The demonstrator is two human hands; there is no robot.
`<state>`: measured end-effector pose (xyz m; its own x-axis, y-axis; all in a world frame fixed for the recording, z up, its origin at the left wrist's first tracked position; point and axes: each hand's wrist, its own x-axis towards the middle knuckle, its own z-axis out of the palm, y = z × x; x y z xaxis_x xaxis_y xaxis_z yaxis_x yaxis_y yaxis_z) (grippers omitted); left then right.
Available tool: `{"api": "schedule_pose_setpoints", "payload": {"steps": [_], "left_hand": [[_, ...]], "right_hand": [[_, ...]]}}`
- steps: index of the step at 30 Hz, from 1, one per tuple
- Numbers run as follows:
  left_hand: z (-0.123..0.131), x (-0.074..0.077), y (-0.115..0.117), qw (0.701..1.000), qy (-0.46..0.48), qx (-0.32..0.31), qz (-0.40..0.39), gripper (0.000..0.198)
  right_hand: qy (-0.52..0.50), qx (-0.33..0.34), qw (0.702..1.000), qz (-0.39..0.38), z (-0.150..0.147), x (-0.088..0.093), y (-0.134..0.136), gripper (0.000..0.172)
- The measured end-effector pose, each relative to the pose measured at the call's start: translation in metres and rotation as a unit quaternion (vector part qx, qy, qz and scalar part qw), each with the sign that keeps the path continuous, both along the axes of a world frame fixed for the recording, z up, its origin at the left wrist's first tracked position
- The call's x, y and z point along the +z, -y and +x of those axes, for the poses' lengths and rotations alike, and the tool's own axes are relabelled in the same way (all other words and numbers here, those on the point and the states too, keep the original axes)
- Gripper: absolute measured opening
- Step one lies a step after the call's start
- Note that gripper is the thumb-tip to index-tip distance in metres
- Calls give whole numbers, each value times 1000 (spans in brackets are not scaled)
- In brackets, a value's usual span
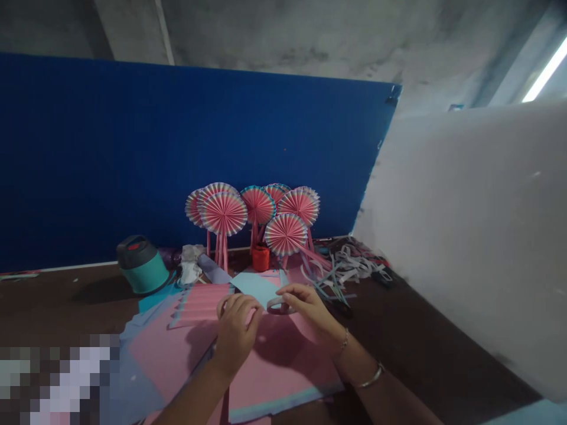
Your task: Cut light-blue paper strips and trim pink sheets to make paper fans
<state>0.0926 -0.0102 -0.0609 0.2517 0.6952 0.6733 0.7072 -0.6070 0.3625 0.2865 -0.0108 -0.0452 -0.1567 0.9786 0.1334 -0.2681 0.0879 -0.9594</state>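
Observation:
My left hand point(239, 326) is over pink paper, its fingers curled together; what they hold, if anything, is too small to make out. To its right, my right hand point(305, 304) grips a roll of tape point(277, 306) between thumb and fingers. Beneath both hands lies a pink sheet point(283, 372) with a pale blue edge. A pleated pink strip point(199, 304) rests left of my left hand. Just beyond the hands is a light blue sheet point(256, 286).
Round pleated pink fans point(224, 213) stand along the blue partition point(177, 147). A teal and black container point(146, 268) sits at the left, a red container point(261, 258) in the middle. Paper strips point(354, 262) are heaped at the right, near a white panel point(478, 236).

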Motion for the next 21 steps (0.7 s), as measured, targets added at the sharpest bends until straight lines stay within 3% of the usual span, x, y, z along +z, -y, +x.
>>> {"api": "schedule_pose_setpoints", "payload": {"steps": [3,6,11,13,16,18,21], "left_hand": [[-12,-1,-12,996,17,84,19,23],[-30,-2,-26,985,-34,168,-3,27],[-43,-14,-38,971,-44,234,-18,33],[-37,-18,-37,981,-12,194,3,44],[-22,-16,-27,998,11,62,11,43],[-13,-13,-17,1000,8,-20,-19,44],[-4,-9,-5,995,11,-80,-65,48]], "right_hand": [[22,-25,999,13,5,-2,-4,36],[44,-41,998,34,7,-4,-8,38],[60,-29,995,70,5,-2,-5,39],[86,-34,991,93,4,0,-2,36],[127,-27,984,120,1,-2,1,44],[159,-16,978,133,-1,-5,2,54],[249,-19,954,166,-3,-9,3,61]]}}
